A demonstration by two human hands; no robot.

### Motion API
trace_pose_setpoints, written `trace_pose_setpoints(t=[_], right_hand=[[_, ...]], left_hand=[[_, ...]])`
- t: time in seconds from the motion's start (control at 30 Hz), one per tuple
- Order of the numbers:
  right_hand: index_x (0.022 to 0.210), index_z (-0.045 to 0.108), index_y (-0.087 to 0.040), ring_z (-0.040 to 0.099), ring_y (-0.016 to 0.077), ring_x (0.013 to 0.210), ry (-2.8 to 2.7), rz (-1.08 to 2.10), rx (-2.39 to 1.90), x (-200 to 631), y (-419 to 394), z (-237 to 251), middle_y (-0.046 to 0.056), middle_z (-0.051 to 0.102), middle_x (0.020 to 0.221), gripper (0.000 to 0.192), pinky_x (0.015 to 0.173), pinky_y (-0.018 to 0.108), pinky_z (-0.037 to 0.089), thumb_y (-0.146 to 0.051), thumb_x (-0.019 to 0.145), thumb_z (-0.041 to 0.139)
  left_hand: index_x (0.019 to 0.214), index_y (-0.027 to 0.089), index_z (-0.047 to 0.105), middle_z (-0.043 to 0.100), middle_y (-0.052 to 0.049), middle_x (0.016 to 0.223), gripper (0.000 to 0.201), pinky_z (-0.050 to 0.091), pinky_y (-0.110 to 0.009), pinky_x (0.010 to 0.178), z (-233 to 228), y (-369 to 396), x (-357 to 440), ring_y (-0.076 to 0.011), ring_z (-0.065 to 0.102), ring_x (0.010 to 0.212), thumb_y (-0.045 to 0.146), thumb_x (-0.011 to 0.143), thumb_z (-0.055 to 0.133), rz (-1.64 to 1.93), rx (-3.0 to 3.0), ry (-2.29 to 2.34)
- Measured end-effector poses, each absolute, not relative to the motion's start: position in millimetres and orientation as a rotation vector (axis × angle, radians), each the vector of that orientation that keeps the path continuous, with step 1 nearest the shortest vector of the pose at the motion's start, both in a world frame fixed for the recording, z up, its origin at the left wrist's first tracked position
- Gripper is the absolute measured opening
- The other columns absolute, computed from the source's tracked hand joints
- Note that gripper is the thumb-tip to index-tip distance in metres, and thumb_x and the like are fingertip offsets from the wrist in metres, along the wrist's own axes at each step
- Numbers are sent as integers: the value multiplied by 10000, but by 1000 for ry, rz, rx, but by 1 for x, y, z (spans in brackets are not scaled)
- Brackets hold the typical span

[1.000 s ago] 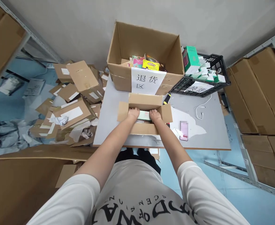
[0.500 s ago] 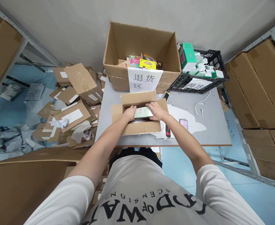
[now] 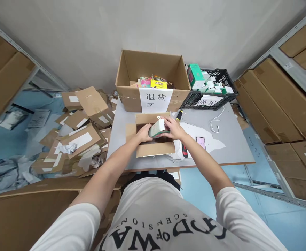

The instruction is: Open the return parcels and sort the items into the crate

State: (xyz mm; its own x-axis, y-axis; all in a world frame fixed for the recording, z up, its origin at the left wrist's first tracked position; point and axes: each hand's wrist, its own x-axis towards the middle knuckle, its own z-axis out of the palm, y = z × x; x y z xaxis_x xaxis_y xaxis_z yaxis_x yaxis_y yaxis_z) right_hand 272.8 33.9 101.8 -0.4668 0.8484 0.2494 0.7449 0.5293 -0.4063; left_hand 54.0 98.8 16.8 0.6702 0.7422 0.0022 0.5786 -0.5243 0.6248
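Above a small open carton on the near part of a grey table, two bare hands hold a pale, green-edged packet between them. On the left, the left hand cups the packet's left end; on the right, the right hand grips its right end, fingers wrapped over the top. Both hands are closed on the packet, which sits tilted, partly lifted clear of the carton's raised flaps.

Farther back stands a large open box with a white paper sign, half full of colourful packs. To its right is a black crate of green and white boxes. On the table to the right lie a phone, a white cable and a red-handled cutter. Opened cartons are heaped on the floor at left.

To lift well, it seems best to keep both ends supported and level, and to clear the flaps before moving sideways, so nothing snags.
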Motion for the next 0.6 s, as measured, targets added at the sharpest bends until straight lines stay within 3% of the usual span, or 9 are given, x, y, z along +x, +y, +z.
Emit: trace_pose_setpoints(t=[0.07,0.2,0.33,0.5,0.6], right_hand=[[1466,258,-152,483,317,1065,-2379,311,-1298,271,34,113,163,533,1167,932,935,480,413,-649,749,585],[1442,314,-150,472,313,1062,-2401,199,-1266,268,31,140,164,527,1191,882,926,463,410,-627,755,593],[1419,355,-145,490,299,998,-2412,100,-1261,272,22,173,153,552,1138,851,896,452,420,-604,749,611],[1390,399,-163,505,291,984,-2355,6,-1290,296,-4,205,137,562,1116,807,883,449,424,-596,746,620],[1376,420,-161,516,282,968,-2288,-47,-1325,312,-24,215,131,571,1089,801,862,435,439,-588,735,640]], left_hand=[[1049,169,495,568,-81,1048,598,487,-361,778,21,95,53,-274,586,947,241,513,749,407,2271,1003],[1116,164,487,573,-85,1087,628,485,-364,826,36,89,56,-269,580,998,246,546,736,573,2208,968],[1274,175,412,533,-112,1247,730,454,-381,921,51,78,60,-268,544,1120,330,629,717,713,2171,908],[1371,176,364,495,-156,1345,924,418,-418,965,51,47,53,-327,495,1210,471,592,765,386,2297,888],[1175,213,571,622,-122,1185,583,420,-412,939,41,28,50,-320,565,1120,438,662,731,-11,2430,939]])
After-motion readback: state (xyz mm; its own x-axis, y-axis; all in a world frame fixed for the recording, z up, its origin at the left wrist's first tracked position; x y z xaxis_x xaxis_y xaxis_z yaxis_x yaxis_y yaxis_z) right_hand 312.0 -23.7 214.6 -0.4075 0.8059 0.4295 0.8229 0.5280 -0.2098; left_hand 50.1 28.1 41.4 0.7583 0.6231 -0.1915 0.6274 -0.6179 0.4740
